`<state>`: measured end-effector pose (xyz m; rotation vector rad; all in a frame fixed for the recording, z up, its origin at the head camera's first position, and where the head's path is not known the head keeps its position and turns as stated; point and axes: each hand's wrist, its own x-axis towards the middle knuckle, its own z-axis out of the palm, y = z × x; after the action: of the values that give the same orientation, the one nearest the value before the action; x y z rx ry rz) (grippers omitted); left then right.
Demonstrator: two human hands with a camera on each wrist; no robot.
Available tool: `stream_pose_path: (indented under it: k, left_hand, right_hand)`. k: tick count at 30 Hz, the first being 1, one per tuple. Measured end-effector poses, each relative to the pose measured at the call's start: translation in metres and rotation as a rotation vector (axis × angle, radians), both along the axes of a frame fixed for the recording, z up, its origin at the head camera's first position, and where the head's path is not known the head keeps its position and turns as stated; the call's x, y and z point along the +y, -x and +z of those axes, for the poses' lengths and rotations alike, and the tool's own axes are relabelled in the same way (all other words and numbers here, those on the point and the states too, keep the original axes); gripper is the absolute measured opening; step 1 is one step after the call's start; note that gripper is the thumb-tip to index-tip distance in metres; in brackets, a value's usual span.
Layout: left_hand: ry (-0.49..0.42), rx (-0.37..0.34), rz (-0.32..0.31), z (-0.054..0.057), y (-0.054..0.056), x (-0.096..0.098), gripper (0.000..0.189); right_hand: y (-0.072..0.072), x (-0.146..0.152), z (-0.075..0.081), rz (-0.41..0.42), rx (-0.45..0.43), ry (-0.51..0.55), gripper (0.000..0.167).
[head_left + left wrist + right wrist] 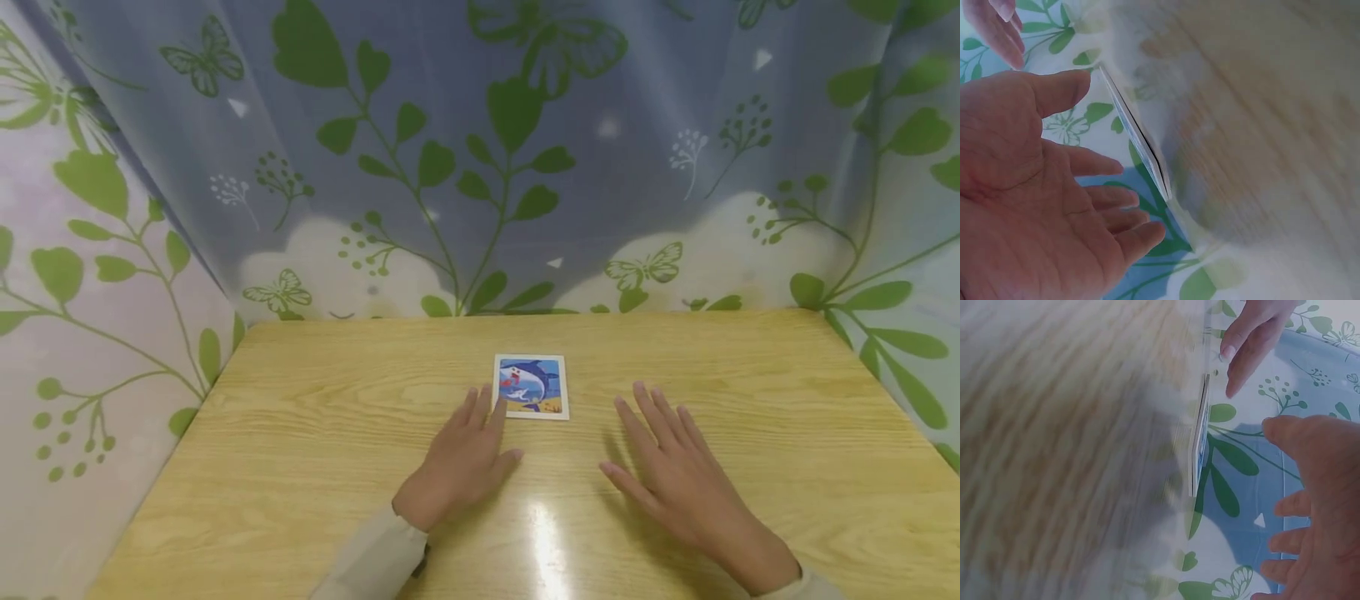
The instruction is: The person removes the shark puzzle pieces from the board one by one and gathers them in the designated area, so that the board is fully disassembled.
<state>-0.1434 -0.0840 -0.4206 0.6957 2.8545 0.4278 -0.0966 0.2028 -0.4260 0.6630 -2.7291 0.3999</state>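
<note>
A square picture card [534, 385] with a white border lies flat on the wooden table, showing a blue-and-white shark-like fish. From the wrist views its thin edge [1138, 137] looks like stacked layers. My left hand [463, 454] is spread with straight fingers near the card's lower left corner; in the head view its fingertips overlap that corner, while the left wrist view shows them a little above it. To the right of the card, my right hand [678, 475] hovers with fingers spread, apart from it. Neither hand grips anything.
The light wooden table [315, 417] reaches back to a blue curtain [420, 167] with green leaves and butterflies. Similar patterned cloth [90, 275] hangs at the left, and more closes the right side. A bright light reflection shows on the near tabletop.
</note>
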Motion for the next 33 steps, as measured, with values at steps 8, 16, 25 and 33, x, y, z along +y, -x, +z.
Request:
stream_pose_path:
  k: [8,16,25,33]
  left_hand:
    - [0.104,-0.037,-0.048,-0.003,0.001,0.008,0.075]
    - [0.117,-0.07,-0.042,0.002,0.0,0.014,0.072]
    - [0.145,-0.003,-0.074,0.005,-0.007,0.016,0.07]
    - [0.164,0.001,-0.091,0.005,-0.017,0.019,0.068]
  right_hand:
    - [0.0,-0.005,0.001,0.021,-0.003,-0.002,0.075]
    - [0.002,-0.01,0.003,0.043,-0.046,0.008,0.075]
    - [0.006,-0.015,0.002,0.058,-0.057,0.003,0.074]
    - [0.014,-0.016,0.001,0.105,-0.099,0.006,0.075]
